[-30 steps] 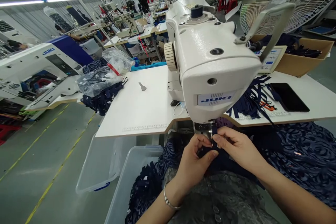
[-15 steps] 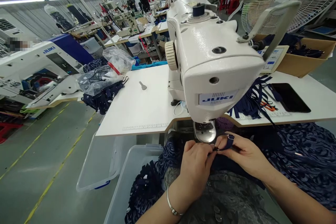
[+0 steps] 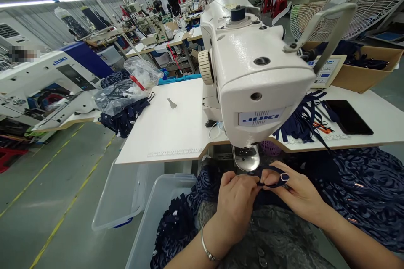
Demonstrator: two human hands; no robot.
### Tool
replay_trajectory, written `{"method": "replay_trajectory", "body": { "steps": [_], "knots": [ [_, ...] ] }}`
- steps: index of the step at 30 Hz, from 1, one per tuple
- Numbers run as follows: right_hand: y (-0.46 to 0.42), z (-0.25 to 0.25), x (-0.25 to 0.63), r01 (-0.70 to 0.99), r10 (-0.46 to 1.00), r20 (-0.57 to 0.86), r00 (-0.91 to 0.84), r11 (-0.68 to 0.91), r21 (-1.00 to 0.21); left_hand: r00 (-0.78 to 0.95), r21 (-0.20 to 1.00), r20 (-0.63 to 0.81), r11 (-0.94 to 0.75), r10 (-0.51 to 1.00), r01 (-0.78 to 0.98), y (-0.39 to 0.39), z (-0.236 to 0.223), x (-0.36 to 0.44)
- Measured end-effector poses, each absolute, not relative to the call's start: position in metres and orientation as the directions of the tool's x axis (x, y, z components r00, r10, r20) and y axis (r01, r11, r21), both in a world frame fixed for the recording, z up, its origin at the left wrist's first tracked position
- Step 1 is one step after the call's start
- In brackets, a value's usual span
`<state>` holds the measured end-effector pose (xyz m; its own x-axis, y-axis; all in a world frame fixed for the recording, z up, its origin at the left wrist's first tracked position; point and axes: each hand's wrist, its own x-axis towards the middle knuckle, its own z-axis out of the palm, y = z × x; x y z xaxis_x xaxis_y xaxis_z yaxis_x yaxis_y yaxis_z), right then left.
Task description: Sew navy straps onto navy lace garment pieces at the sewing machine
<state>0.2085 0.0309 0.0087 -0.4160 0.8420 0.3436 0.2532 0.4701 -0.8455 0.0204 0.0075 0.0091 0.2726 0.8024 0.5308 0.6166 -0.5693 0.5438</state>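
My left hand [image 3: 236, 204] and my right hand [image 3: 292, 191] meet just below the head of a white JUKI sewing machine [image 3: 252, 71]. Both pinch a narrow navy strap [image 3: 274, 184], which carries a small ring-like slider [image 3: 284, 177] at my right fingertips. Navy patterned fabric [image 3: 356, 185] lies under and to the right of my hands. The metal presser foot area [image 3: 246, 157] sits just above my left fingers, apart from them. A silver bracelet is on my left wrist.
A white sewing table [image 3: 170, 130] holds a black phone [image 3: 349, 117], orange snips [image 3: 322, 126], loose navy straps [image 3: 299, 122] and a plastic bag of parts [image 3: 126, 88]. Clear plastic bins [image 3: 148, 214] stand below left, one holding navy pieces. A fan and cardboard box stand at back right.
My hands have drawn the strap down and away from the presser foot. My right hand has moved slightly right, and the slider now shows at its fingertips.
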Motion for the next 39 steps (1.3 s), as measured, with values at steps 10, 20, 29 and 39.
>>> {"method": "replay_trajectory", "body": {
  "steps": [10,20,29,39],
  "knots": [
    [0.049,0.008,0.189,0.500,0.947,0.103,-0.304,0.251,-0.829,0.096,0.564,0.482,-0.392,0.871,0.727,0.021,-0.001,0.018],
    [0.067,-0.003,0.181,0.493,0.966,0.153,-0.207,0.239,-0.837,0.539,-0.032,0.601,-0.656,0.590,0.754,0.022,-0.027,0.004],
    [0.089,-0.013,0.189,0.214,0.980,-0.027,-0.199,0.016,-0.977,0.512,0.063,0.524,-0.630,0.681,0.774,0.029,-0.022,0.002],
    [0.130,-0.006,0.186,0.476,0.939,0.258,-0.225,0.337,-0.812,0.413,0.029,0.566,-0.518,0.713,0.855,0.038,-0.010,0.019]
  ]
}}
